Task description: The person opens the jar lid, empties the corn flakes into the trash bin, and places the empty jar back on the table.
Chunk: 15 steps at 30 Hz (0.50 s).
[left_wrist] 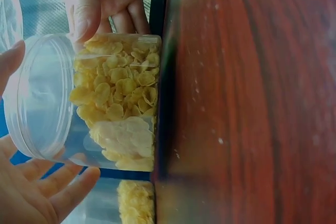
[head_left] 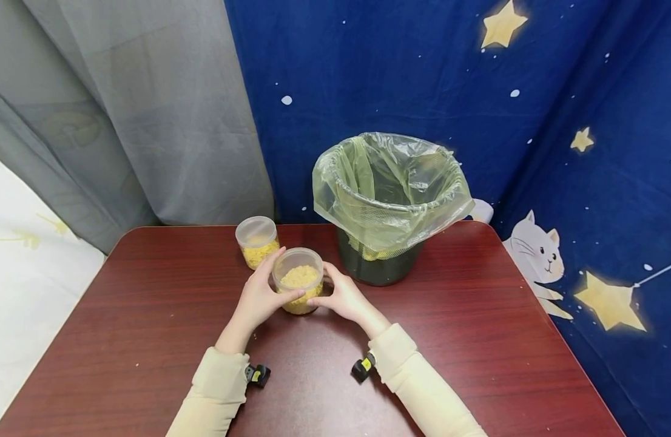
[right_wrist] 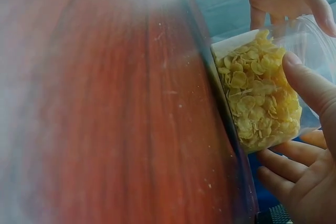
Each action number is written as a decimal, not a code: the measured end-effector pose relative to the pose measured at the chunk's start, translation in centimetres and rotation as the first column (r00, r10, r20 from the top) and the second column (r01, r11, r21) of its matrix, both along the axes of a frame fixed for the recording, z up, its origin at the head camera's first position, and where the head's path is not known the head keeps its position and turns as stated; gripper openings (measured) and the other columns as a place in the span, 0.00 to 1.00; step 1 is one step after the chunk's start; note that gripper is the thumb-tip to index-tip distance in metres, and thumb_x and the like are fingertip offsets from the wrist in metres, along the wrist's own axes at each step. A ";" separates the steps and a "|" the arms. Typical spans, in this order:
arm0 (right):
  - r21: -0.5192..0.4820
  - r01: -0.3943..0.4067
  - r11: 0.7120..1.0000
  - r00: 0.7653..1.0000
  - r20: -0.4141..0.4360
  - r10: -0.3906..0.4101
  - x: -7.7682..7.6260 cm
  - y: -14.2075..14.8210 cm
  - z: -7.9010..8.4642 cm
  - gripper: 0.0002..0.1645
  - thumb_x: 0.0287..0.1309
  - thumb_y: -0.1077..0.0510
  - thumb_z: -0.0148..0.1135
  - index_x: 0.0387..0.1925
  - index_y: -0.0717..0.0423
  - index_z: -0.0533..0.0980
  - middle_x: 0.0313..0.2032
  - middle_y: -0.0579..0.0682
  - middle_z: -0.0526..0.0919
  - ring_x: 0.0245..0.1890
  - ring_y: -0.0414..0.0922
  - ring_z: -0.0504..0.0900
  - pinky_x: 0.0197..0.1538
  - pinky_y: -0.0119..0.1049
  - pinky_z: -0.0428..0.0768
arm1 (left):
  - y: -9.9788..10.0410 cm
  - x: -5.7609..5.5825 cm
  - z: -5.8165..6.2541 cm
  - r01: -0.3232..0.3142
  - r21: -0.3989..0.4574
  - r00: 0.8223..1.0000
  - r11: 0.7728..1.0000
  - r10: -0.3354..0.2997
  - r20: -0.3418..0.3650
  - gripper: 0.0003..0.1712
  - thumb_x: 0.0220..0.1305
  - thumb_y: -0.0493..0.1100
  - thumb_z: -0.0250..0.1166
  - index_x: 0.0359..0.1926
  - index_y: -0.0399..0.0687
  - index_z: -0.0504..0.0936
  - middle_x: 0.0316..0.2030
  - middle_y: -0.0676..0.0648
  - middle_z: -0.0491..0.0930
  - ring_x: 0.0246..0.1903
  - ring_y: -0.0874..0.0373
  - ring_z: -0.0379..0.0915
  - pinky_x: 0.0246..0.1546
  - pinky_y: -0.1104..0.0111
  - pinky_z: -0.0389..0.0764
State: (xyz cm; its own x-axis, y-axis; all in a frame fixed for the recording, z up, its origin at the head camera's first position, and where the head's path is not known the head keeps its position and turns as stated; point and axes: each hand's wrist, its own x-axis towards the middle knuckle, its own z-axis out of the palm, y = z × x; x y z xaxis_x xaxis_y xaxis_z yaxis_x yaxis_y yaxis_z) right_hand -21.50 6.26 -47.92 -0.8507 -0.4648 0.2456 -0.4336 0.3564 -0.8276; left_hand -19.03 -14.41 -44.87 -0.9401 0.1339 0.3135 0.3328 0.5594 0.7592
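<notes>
A clear plastic jar, part filled with yellow corn flakes, stands upright on the table between both hands. My left hand holds its left side, thumb across the front and fingers round the back. From the opposite side my right hand grips it, with the thumb on the front wall low down. The right wrist view shows the right thumb against the wall beside the flakes. Just behind and left of the held jar is a second clear jar, also with yellow flakes.
A dark mesh bin lined with a translucent green bag stands at the back of the table, right of the jars. The reddish-brown wooden table ends at grey and blue star-patterned curtains.
</notes>
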 end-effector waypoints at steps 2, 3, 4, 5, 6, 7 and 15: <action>0.002 -0.001 1.000 1.000 -0.003 0.001 0.3 0.2 0.2 0.46 0.40 0.52 0.72 0.61 0.53 0.59 0.52 0.49 0.74 0.51 0.41 0.73 0.52 0.38 0.70 | 0.2 0.3 0.1 0.007 -0.005 1.000 1.000 -0.007 -0.012 0.52 0.36 0.63 0.72 0.65 0.65 0.58 0.62 0.53 0.61 0.59 0.55 0.57 0.54 0.51 0.61; 0.003 -0.001 1.000 1.000 -0.006 0.001 0.4 0.3 0.2 0.47 0.39 0.52 0.72 0.61 0.53 0.59 0.52 0.49 0.74 0.51 0.41 0.73 0.52 0.38 0.70 | 0.3 0.4 0.2 0.010 -0.010 1.000 1.000 -0.010 -0.017 0.52 0.37 0.63 0.71 0.65 0.66 0.58 0.62 0.53 0.61 0.59 0.55 0.56 0.54 0.51 0.61; 0.003 -0.002 1.000 1.000 -0.007 0.002 0.6 0.5 0.3 0.47 0.39 0.53 0.72 0.61 0.54 0.59 0.52 0.50 0.74 0.51 0.41 0.73 0.52 0.38 0.70 | 0.4 0.6 0.3 0.014 -0.014 1.000 1.000 -0.015 -0.020 0.52 0.37 0.63 0.71 0.65 0.67 0.57 0.62 0.53 0.60 0.59 0.55 0.56 0.54 0.51 0.61; 0.004 -0.001 1.000 1.000 -0.004 0.001 0.7 0.6 0.4 0.47 0.39 0.53 0.72 0.61 0.54 0.59 0.52 0.50 0.74 0.51 0.41 0.73 0.53 0.38 0.70 | 0.5 0.7 0.3 0.020 -0.019 0.999 1.000 -0.020 -0.025 0.52 0.37 0.64 0.71 0.65 0.67 0.57 0.62 0.52 0.60 0.60 0.55 0.56 0.54 0.51 0.61; 0.007 0.000 1.000 1.000 -0.006 0.000 0.9 0.8 0.5 0.47 0.39 0.53 0.72 0.61 0.54 0.59 0.52 0.50 0.74 0.51 0.41 0.72 0.53 0.37 0.70 | 0.6 0.9 0.4 0.022 -0.022 0.999 1.000 -0.023 -0.027 0.52 0.36 0.64 0.71 0.65 0.68 0.57 0.62 0.53 0.60 0.59 0.56 0.56 0.54 0.52 0.61; 0.010 0.001 1.000 1.000 -0.007 -0.001 1.1 0.9 0.6 0.47 0.39 0.53 0.73 0.61 0.54 0.59 0.52 0.50 0.74 0.51 0.41 0.72 0.53 0.37 0.70 | 0.7 1.1 0.5 0.028 -0.022 0.999 0.999 -0.029 -0.031 0.53 0.36 0.65 0.70 0.65 0.68 0.56 0.61 0.53 0.60 0.59 0.57 0.57 0.54 0.52 0.62; 0.042 0.022 0.999 0.999 -0.034 -0.021 2.6 2.1 1.1 0.49 0.37 0.51 0.74 0.61 0.53 0.59 0.53 0.49 0.72 0.50 0.41 0.74 0.52 0.35 0.70 | 1.0 2.4 1.2 0.152 -0.016 0.984 0.988 -0.153 -0.091 0.54 0.37 0.58 0.73 0.66 0.56 0.58 0.60 0.55 0.61 0.56 0.56 0.61 0.51 0.59 0.67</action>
